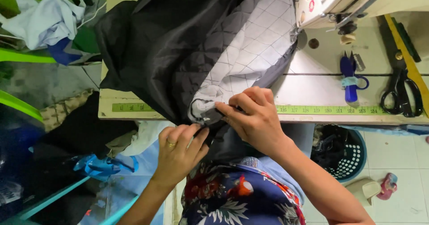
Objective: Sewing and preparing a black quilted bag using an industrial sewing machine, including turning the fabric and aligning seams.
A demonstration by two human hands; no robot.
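A black quilted garment with a pale grey quilted lining is heaped over the front of the sewing table. At the table's front edge my left hand, wearing a ring, pinches the garment's dark edge from below. My right hand grips the same edge from above, fingers pressed on the folded grey lining. Both hands meet at a small dark fold near the yellow-green measuring strip.
A cream sewing machine head stands at the back right. Blue thread snips, black scissors and a yellow ruler lie on the table's right side. A teal basket sits on the floor. Fabric piles lie left.
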